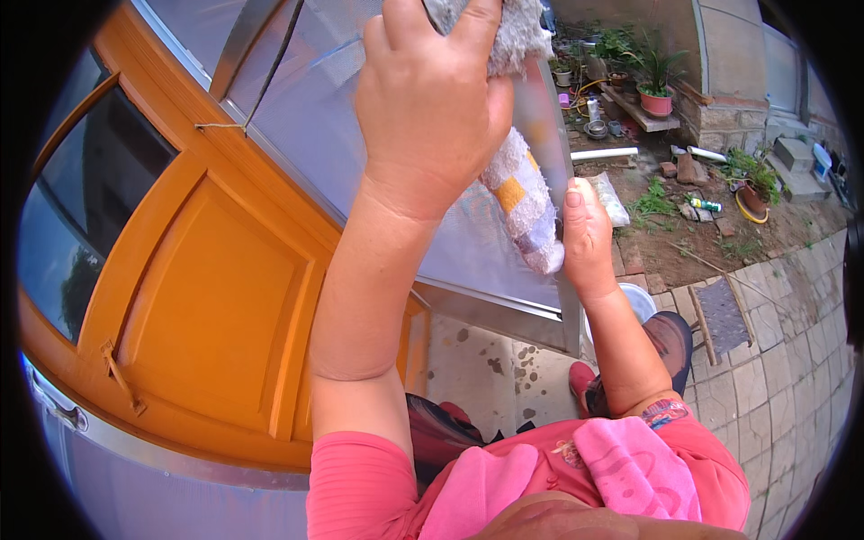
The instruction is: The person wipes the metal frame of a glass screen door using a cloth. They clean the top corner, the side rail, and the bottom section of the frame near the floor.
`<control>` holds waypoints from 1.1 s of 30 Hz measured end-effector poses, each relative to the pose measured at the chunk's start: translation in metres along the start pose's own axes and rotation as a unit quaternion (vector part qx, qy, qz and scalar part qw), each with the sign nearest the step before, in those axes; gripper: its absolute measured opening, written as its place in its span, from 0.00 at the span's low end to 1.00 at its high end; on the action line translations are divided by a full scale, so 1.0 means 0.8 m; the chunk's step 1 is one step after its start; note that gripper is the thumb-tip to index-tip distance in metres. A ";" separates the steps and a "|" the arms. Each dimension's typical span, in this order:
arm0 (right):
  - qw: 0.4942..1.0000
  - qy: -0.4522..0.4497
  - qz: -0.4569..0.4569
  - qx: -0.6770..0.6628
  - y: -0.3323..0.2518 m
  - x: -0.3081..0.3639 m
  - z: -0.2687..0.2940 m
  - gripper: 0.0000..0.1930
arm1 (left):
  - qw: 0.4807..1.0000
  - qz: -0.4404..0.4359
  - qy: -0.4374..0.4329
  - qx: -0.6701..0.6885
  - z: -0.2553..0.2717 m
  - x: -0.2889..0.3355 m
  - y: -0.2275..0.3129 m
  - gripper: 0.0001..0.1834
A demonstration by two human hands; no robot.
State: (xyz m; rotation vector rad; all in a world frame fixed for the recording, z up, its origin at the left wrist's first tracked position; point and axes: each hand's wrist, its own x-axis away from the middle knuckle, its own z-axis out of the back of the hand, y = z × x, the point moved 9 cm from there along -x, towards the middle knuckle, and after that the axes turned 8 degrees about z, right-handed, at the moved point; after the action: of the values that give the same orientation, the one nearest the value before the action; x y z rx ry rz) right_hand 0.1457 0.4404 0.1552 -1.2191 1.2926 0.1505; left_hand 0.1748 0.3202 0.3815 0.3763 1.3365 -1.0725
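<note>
Snugly round grey cloth, left hand at twelve o'clock; right hand at panel edge, two, finger-curl hidden; paving, four.

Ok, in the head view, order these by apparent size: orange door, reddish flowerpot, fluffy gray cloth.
1. Orange door
2. Fluffy gray cloth, partly behind the left hand and cut off above
3. Reddish flowerpot

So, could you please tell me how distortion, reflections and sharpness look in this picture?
Head view: the orange door bows markedly toward the picture's rim; head view: its dark window reflects blue and a dark, tree-like shape; head view: bright daylight, no obvious motion blur on the left hand, though the top edge crops the grey cloth.
</note>
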 end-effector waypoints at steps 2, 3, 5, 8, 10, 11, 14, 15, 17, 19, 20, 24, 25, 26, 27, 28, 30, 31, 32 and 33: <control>1.000 -0.002 0.009 0.014 0.000 -0.001 0.004 0.22 | 1.000 -0.007 -0.028 0.006 -0.006 0.012 0.007 0.31; 1.000 -0.004 0.010 0.020 -0.004 -0.001 0.004 0.22 | 0.999 -0.009 -0.041 0.005 -0.006 0.014 0.007 0.31; 1.000 -0.002 0.010 0.026 -0.004 -0.002 0.005 0.21 | 0.999 -0.031 -0.028 -0.007 -0.003 0.012 0.008 0.32; 1.000 0.008 0.003 0.009 0.001 -0.001 0.004 0.21 | 0.998 -0.051 0.028 -0.038 0.004 -0.013 0.003 0.31; 1.000 0.006 -0.004 -0.024 0.001 0.002 -0.001 0.21 | 0.998 -0.010 0.032 -0.057 0.010 -0.033 -0.008 0.31; 1.000 0.006 -0.005 -0.026 -0.002 0.003 -0.003 0.20 | 0.996 -0.032 0.076 -0.024 0.016 -0.035 -0.009 0.30; 1.000 0.009 0.000 -0.010 -0.007 0.001 0.000 0.19 | 0.996 -0.011 0.062 -0.058 0.010 -0.023 -0.002 0.30; 1.000 0.011 0.008 0.009 -0.003 -0.001 0.005 0.19 | 0.997 -0.021 0.058 -0.052 0.004 -0.011 0.001 0.32; 1.000 0.008 0.009 0.014 -0.003 -0.002 0.007 0.20 | 0.997 -0.050 0.037 -0.055 -0.011 0.016 0.005 0.35; 1.000 -0.001 0.000 0.007 -0.003 -0.002 0.003 0.22 | 0.997 -0.059 0.031 -0.043 -0.018 0.025 0.002 0.35; 1.000 -0.002 0.000 0.012 -0.003 -0.002 0.004 0.22 | 0.997 -0.063 0.028 -0.037 -0.020 0.026 0.001 0.35; 1.000 0.017 0.000 0.005 -0.001 0.000 0.005 0.20 | 0.994 -0.091 0.059 -0.008 0.004 -0.020 0.005 0.30; 1.000 0.028 0.002 -0.003 -0.002 0.000 0.005 0.20 | 0.997 -0.054 0.051 -0.016 0.006 -0.032 -0.005 0.30; 1.000 0.022 0.000 -0.008 -0.002 0.001 0.003 0.20 | 0.997 -0.044 0.065 -0.028 0.008 -0.034 -0.008 0.30; 1.000 0.016 -0.003 -0.011 -0.001 0.002 0.003 0.20 | 0.996 -0.034 0.079 -0.039 0.009 -0.035 -0.010 0.30; 1.000 0.010 -0.005 -0.015 0.001 0.002 0.002 0.20 | 0.994 -0.024 0.093 -0.050 0.011 -0.036 -0.011 0.30; 1.000 -0.003 -0.011 -0.008 0.005 0.000 0.004 0.21 | 0.998 0.014 0.064 0.001 -0.002 -0.022 -0.014 0.31; 1.000 -0.010 -0.014 -0.006 0.006 0.000 0.004 0.22 | 0.998 0.033 0.048 0.025 -0.009 -0.010 -0.016 0.31; 1.000 0.000 -0.005 -0.002 0.005 -0.002 0.006 0.21 | 0.999 0.030 0.036 0.015 -0.017 0.005 -0.017 0.33; 1.000 0.010 0.004 0.003 0.007 -0.004 0.007 0.20 | 0.999 0.028 0.023 0.008 -0.028 0.024 -0.019 0.34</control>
State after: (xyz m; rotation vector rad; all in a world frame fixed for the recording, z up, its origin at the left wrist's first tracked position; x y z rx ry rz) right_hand 0.1445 0.4484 0.1534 -1.2138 1.3144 0.1414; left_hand 0.1465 0.3220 0.3637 0.4504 1.3512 -1.0328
